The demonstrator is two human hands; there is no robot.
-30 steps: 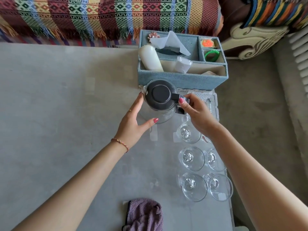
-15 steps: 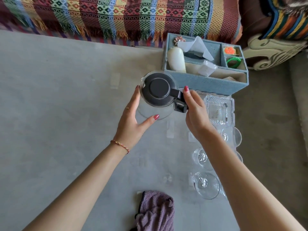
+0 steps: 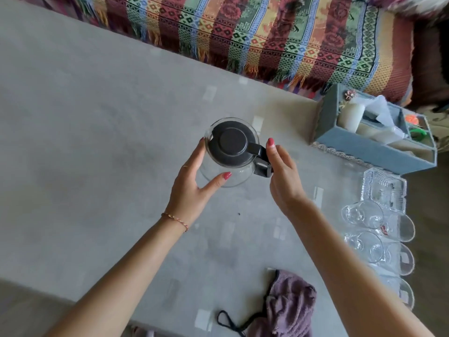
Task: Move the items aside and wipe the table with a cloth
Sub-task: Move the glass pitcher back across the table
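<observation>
A glass jug (image 3: 228, 175) with a dark lid is over the middle of the grey table (image 3: 97, 154). My left hand (image 3: 194, 188) cups its glass side, thumb across the front. My right hand (image 3: 283, 176) holds its black handle. A purple cloth (image 3: 289, 305) with a black loop lies at the table's near edge. A blue organiser box (image 3: 359, 147) with tissues and a white bottle stands at the right, far side. Several clear glasses (image 3: 374, 229) and a clear glass dish (image 3: 384, 188) stand along the right edge.
A striped woven blanket (image 3: 267, 32) covers the sofa beyond the table's far edge. The table's right edge runs just past the glasses. A lace mat (image 3: 340, 153) lies under the organiser box.
Both hands have carried the jug leftward, away from the organiser box and glasses. The view has swung left, so the box and glasses now sit at the right.
</observation>
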